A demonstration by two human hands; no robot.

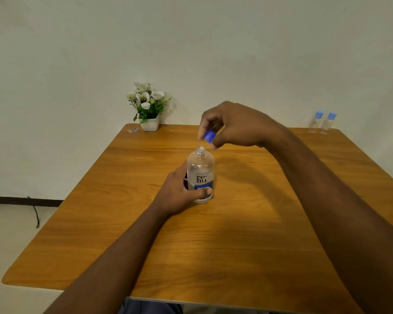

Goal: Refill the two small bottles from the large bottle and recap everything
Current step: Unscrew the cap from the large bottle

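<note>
large bottle (200, 175): upright near table centre, neck open, no cap on; clear body, "re-nu" label facing camera
left hand (182, 196): wrapped round lower half of large bottle, thumb across front of label, fingers behind; firm hold, base on the wood
right hand (234, 125): raised just above and behind the bottle mouth, fingertips pinching blue cap
blue cap (208, 135): off the bottle, tilted, held in air just above-right of the open neck; not touching it
small bottles (322, 123): two, clear, side by side at far right corner of table, both upright, light blue caps on; well apart from both hands
table (236, 245): wooden top, rounded corners
flower pot (149, 124): white, with white flowers, at far left corner against wall
small wrapper-like item (133, 130): flat at far left corner, just beside flower pot; too small to identify
wall (77, 64): plain pale, behind far edge
</note>
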